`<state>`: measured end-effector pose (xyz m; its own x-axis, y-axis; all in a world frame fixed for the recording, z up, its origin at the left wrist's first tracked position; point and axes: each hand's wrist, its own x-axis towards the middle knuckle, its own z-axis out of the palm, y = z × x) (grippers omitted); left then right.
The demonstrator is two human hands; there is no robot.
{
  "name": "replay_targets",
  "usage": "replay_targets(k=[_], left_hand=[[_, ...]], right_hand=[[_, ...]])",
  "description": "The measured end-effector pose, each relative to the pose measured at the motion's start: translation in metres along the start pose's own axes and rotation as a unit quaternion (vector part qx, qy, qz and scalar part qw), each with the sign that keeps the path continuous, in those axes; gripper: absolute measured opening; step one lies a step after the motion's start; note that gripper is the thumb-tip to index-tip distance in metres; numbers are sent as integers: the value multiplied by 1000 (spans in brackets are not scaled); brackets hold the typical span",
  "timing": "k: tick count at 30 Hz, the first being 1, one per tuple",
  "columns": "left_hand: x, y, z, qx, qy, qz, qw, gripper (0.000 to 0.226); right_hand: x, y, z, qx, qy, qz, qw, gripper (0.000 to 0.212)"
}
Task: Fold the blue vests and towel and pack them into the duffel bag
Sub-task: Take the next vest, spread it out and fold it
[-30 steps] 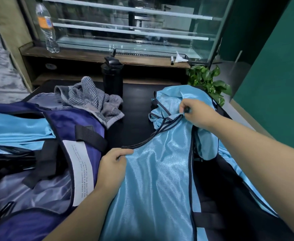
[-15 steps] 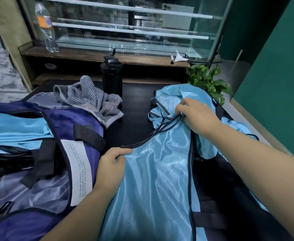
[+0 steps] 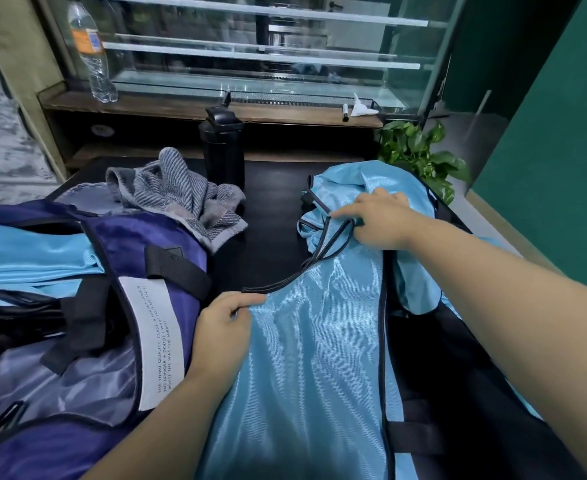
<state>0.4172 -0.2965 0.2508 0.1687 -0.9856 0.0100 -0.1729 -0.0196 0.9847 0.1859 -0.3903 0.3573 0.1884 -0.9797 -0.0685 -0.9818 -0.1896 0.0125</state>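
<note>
I was squaring up one blue vest (image 3: 316, 358) on the desk (image 3: 271, 216) before folding it. The satin looked slippery, so I judged the job needed the cloth kept taut between both hands, the black-trimmed edges lined up, and the loose straps tucked flat before any crease was made.

My left hand (image 3: 221, 336) gripped the near shoulder corner of the vest, fingers curled over the black trim, wrist low beside the duffel bag (image 3: 119, 244). My right hand (image 3: 377, 221) reached across to the far end, its forefinger stretched out along the straps while the other fingers curled down into the bunched fabric there.

The bag lay open at my left with blue cloth already inside. The towel (image 3: 177, 199) sat crumpled behind it, not yet folded.
</note>
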Motion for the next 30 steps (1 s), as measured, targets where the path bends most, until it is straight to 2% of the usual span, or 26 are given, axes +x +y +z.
replay_targets(k=[6,10,14,17,21,24,30], left_hand=[[0,0,0,-1,3,-7,1000,42],[1,-2,1,-14,7,-20,1000,37],[2,-1,1,-12,7,-15,1000,36],[2,-1,1,-13,6,-15,1000,40],[2,0,0,-9,-1,-25,1000,41],[3,-1,-1,-5,-4,-23,1000,40],[2,-1,-2,-3,-5,-17,1000,38]], right_hand=[[15,4,2,28,46,49,997,31],[17,5,3,71,90,74,991,30],[-2,-4,-6,176,175,53,967,25],[-36,-20,-18,241,193,-7,951,27],[-87,-40,-21,288,143,-80,944,24],[-118,-52,-7,293,63,-114,947,14],[-149,-68,42,224,-109,-160,955,16]])
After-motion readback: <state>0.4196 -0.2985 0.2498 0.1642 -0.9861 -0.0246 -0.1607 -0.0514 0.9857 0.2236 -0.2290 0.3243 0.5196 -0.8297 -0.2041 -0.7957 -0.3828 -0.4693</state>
